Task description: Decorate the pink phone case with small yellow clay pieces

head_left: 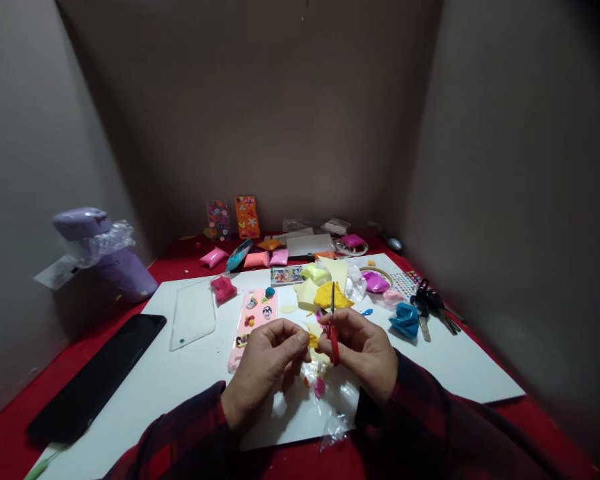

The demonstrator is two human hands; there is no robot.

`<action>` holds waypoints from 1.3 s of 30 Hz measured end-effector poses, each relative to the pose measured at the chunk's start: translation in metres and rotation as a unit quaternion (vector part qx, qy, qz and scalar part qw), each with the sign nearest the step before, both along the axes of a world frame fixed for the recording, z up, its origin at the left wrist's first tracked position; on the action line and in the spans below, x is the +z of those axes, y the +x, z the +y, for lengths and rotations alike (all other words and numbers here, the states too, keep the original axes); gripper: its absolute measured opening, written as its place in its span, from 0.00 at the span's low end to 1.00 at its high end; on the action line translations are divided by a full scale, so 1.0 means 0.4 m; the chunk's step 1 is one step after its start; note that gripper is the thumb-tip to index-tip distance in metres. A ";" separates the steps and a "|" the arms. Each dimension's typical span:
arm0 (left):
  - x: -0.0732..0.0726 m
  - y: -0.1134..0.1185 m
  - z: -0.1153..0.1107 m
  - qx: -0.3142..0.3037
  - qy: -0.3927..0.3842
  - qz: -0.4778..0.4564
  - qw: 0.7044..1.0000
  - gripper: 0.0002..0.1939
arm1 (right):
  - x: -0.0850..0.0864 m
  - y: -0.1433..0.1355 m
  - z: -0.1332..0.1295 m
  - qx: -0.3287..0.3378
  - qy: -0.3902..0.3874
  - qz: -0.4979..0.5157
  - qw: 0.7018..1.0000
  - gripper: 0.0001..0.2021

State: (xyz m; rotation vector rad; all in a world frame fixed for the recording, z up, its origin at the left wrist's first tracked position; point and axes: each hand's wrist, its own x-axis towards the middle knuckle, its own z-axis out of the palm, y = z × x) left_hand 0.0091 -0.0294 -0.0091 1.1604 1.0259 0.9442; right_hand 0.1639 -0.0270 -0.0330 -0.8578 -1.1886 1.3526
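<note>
My right hand holds a pair of red-handled scissors, blades pointing up and away. My left hand is closed in a pinch at a small piece of yellow clay, which sits between the fingertips of both hands. Just beyond the scissors lies a larger lump of yellow clay beside pale yellow paper. A pink phone case decorated with small figures lies partly behind my left hand. Under my hands are clear plastic wrapping and a pink clay bit.
A white board covers the red cloth. On the left are a clear phone case, a black phone and a purple plastic-wrapped object. Keys and a blue packet lie right. Several clay packets and decorated cases stand behind.
</note>
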 end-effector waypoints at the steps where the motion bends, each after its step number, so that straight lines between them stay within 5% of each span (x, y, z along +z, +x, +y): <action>1: -0.002 0.000 0.001 -0.001 0.001 -0.004 1.000 0.13 | 0.000 -0.001 0.000 0.000 0.001 0.003 1.000 0.14; 14: -0.008 0.003 -0.010 -0.025 -0.089 -0.059 0.994 0.12 | -0.002 -0.002 -0.004 -0.008 -0.004 0.006 1.000 0.14; 27: 0.015 -0.022 0.003 0.036 -0.050 -0.109 0.992 0.09 | -0.024 -0.011 -0.009 0.120 -0.021 -0.145 0.982 0.12; 39: 0.028 -0.024 0.000 0.047 -0.046 -0.123 0.990 0.08 | -0.009 -0.011 -0.025 0.131 -0.008 -0.244 0.961 0.10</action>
